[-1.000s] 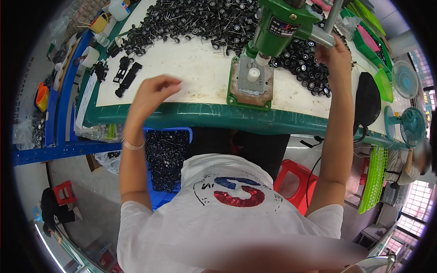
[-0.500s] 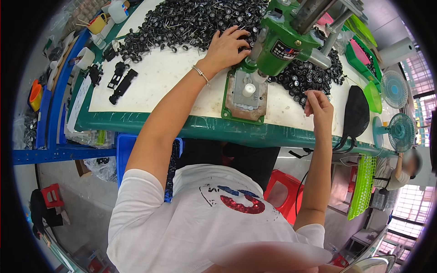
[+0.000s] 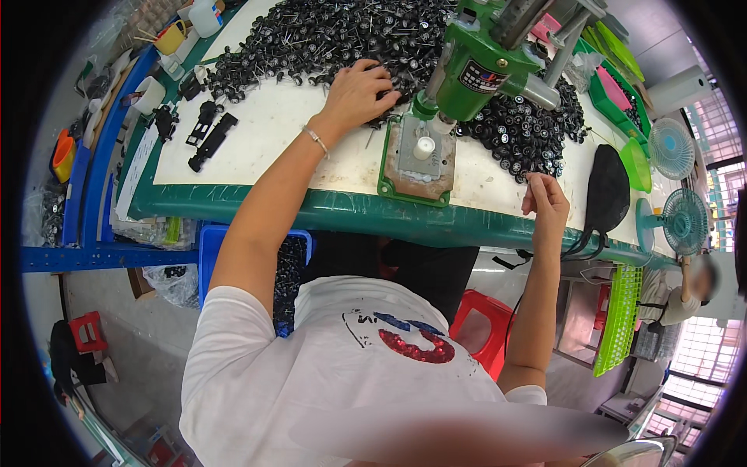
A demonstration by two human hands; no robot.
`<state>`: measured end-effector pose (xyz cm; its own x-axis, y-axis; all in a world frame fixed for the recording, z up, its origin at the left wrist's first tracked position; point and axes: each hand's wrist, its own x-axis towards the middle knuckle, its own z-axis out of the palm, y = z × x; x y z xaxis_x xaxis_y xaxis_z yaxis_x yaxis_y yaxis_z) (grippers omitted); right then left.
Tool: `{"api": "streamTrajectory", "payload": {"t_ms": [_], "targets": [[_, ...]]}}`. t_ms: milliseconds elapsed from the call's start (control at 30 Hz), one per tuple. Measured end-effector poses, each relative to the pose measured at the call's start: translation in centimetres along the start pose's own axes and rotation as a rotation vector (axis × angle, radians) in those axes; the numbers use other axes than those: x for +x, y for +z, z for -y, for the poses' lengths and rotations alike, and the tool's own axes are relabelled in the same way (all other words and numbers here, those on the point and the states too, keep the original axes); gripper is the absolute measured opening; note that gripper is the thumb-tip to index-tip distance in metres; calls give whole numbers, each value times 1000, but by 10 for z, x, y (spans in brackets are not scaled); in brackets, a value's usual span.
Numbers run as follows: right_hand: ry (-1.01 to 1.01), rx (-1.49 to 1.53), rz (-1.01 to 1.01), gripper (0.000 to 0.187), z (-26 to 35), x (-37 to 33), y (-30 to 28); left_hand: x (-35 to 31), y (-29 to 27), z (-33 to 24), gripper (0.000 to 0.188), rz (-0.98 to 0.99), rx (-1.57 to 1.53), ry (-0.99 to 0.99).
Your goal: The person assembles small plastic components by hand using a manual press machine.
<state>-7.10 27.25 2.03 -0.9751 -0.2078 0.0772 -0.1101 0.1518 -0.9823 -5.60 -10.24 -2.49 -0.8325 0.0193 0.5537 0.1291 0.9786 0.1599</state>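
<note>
My left hand (image 3: 358, 97) lies at the near edge of a large pile of black wheels on metal axles (image 3: 311, 39). Its fingers are curled down among the parts, and what they grip is hidden. My right hand (image 3: 547, 198) is closed in a pinch just in front of a smaller heap of black wheels (image 3: 517, 132); anything between the fingertips is too small to make out. Between my hands stands a green press (image 3: 475, 74). A white round holder (image 3: 424, 148) sits on its base plate (image 3: 412, 189), with nothing seen on top.
Black plastic chassis pieces (image 3: 212, 143) lie at the left of the table. A black pouch-like item with straps (image 3: 607, 191) rests at the right edge, near a light-green basket (image 3: 636, 165) and fans (image 3: 685, 222). A blue bin (image 3: 212, 249) of dark parts stands below the table.
My left hand has drawn back left and nearer from beside the press, its fingers now more curled. My right hand has dropped slightly nearer, still pinched.
</note>
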Motion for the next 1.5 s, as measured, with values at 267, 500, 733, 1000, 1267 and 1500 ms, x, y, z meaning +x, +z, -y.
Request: {"api": "streamTrajectory", "payload": {"t_ms": [267, 500, 733, 1000, 1267, 1500], "targets": [[2, 3, 5, 15, -9, -9, -1, -35, -26, 4, 27, -38, -54, 8], [-28, -45, 88, 14, -16, -12, 14, -64, -40, 11, 28, -60, -57, -71], [-36, -102, 103, 16, -14, -12, 21, -82, -71, -37, 15, -220, -102, -57], [-219, -498, -87, 16, -23, 13, 1, -90, -54, -67, 19, 95, -363, -245], [-441, -951, -99, 16, -41, 20, 28, -84, -53, -57, 14, 38, -151, -175], [-544, -747, -86, 15, -24, 19, 41, -86, -62, -38, 9, -299, -1051, -534]]}}
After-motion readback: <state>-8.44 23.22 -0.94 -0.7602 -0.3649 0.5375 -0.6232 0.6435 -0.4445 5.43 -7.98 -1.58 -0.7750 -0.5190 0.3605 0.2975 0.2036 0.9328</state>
